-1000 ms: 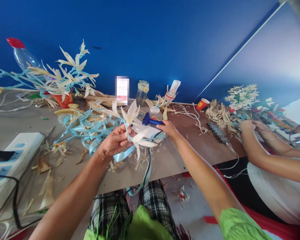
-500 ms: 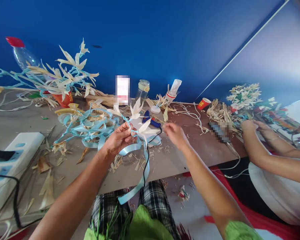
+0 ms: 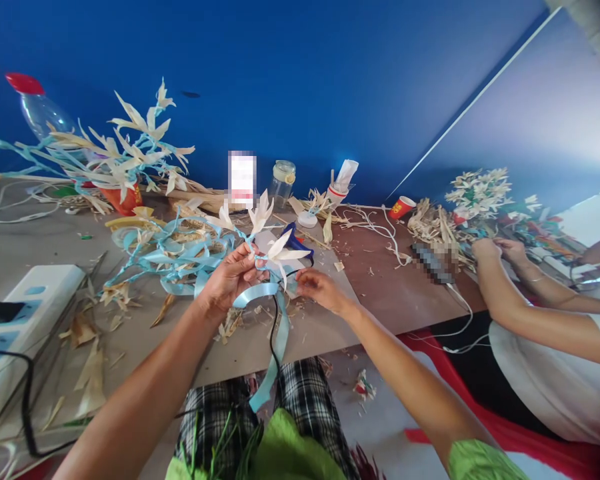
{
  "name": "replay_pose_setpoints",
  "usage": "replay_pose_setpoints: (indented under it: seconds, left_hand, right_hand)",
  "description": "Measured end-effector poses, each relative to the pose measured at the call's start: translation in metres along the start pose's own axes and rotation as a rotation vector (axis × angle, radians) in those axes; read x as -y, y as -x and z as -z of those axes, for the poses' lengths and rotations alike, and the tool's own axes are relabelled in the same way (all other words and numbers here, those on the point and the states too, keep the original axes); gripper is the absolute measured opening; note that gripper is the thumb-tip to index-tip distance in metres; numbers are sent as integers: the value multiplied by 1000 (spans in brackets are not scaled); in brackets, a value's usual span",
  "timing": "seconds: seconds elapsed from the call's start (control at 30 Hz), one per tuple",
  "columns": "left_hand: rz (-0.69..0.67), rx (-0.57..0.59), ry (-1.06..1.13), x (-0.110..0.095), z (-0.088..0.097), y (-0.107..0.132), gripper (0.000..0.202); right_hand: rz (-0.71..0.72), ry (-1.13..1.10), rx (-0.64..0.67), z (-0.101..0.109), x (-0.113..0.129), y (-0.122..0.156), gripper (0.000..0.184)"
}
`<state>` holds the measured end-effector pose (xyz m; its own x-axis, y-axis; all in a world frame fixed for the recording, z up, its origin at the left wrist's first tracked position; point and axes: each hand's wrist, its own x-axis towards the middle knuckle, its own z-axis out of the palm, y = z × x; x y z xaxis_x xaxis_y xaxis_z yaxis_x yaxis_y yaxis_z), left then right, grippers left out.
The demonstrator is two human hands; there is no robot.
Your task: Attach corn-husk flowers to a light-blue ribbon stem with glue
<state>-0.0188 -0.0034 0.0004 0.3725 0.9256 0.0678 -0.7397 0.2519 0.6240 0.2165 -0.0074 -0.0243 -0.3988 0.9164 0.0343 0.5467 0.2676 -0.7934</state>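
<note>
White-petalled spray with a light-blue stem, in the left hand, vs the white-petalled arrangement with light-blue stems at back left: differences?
Blooms: the white-petalled spray shows three; the white-petalled arrangement shows many more.
Spread: the spray is compact; the arrangement branches wide.
Support: the spray is held in the left hand; the arrangement, untouched, rises over a red paper cup.
Shared: pale pointed petals, light-blue stems.

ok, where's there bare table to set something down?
Best bet: the brown tabletop between the right hand and the dark device, by the front edge; only small specks show there. Smaller: the grey tabletop behind the power strip, left of the ribbon heap. Crowded: around the flower sprig in the left hand, and along the blue wall.
</note>
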Motion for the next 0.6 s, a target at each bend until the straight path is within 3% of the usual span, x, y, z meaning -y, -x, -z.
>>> replay_pose_setpoints:
  seconds: [0.07, 0.17, 0.33, 0.5, 0.6]
  left_hand:
    - [-13, -3, 14, -1, 0, 0, 13]
    - [-10, -10, 23, -1, -1, -1, 12]
    - [-32, -23, 50, -3, -6, 1, 11]
    - [-130, -111, 35, -10, -11, 3, 11]
    - [-142, -118, 40, -10, -15, 3, 11]
  right_hand:
    - [-25, -99, 32, 3, -2, 1, 17]
    - [-65, -54, -32, -5, -5, 2, 27]
    - [-92, 87, -216, -24, -10, -5, 8]
    - [-250, -132, -126, -15, -6, -7, 11]
    - [-197, -158, -65, -6, 0, -4, 17]
